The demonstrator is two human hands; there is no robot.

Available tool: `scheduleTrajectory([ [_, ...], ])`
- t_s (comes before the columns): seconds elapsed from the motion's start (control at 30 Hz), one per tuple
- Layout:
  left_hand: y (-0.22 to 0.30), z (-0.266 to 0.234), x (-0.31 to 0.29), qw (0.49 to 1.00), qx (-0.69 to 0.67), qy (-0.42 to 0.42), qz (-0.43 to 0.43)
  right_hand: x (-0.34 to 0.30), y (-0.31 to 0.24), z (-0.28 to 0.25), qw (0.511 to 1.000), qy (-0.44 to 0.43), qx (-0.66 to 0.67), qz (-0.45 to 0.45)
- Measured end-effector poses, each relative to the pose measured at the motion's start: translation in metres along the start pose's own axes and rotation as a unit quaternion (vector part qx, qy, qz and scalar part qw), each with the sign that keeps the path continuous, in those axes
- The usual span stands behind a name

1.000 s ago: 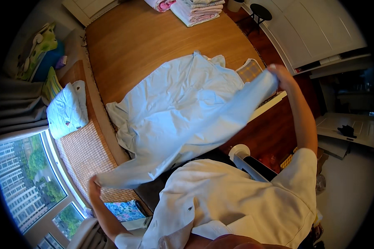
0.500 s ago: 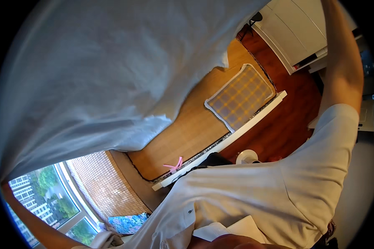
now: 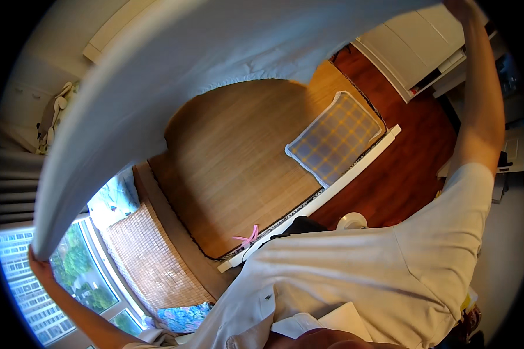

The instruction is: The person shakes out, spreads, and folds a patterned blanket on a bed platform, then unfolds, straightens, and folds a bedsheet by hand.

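Observation:
A large pale blue-grey sheet (image 3: 174,64) is stretched in an arch between my raised arms. At the far left, beside the window, my left hand (image 3: 39,266) is closed on one end of it. My right hand (image 3: 461,9), at the upper right edge of the view, is closed round the other end; its fingers are partly cut off. The sheet's crinkled lower edge hangs above a bed with a tan mat (image 3: 233,168), hiding the bed's far part. A grey-and-yellow checked pillow (image 3: 335,138) with a white border lies at the right of the mat.
A pink strap-like thing (image 3: 248,237) lies at the mat's near corner. The white bed rail (image 3: 332,189) runs along the near side. Left of the bed are a woven tile mat (image 3: 157,256) and a window (image 3: 87,267). White cabinets (image 3: 413,46) stand beyond the red-brown floor (image 3: 404,139).
The sheet has swung up and away, uncovering much more of the mat and the room at the far left. My left hand has come further into view.

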State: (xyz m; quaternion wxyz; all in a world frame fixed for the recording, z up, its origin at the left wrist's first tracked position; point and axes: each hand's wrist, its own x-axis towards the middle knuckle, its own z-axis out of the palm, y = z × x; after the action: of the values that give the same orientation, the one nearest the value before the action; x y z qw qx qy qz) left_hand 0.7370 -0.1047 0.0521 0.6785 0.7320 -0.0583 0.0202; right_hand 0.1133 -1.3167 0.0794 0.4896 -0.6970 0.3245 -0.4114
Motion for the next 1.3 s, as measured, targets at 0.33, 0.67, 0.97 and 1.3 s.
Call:
scheduleTrajectory([
  [0.33, -0.248, 0.105, -0.228, 0.969, -0.075, 0.028, -0.236, -0.216, 0.210, -0.023, 0.949, -0.127, 0.061, 0.282],
  [0.67, -0.417, 0.129, -0.382, 0.910, -0.252, 0.090, -0.316, -0.346, 0.297, -0.033, 0.895, 0.016, -0.093, 0.436],
  [0.97, -0.429, 0.125, -0.441, 0.875, -0.228, 0.152, -0.400, -0.365, 0.355, -0.056, 0.778, -0.053, -0.474, 0.408],
  [1.3, -0.444, 0.144, -0.501, 0.778, 0.300, -0.061, -0.549, -0.382, 0.366, -0.010, 0.861, -0.104, -0.195, 0.458],
])
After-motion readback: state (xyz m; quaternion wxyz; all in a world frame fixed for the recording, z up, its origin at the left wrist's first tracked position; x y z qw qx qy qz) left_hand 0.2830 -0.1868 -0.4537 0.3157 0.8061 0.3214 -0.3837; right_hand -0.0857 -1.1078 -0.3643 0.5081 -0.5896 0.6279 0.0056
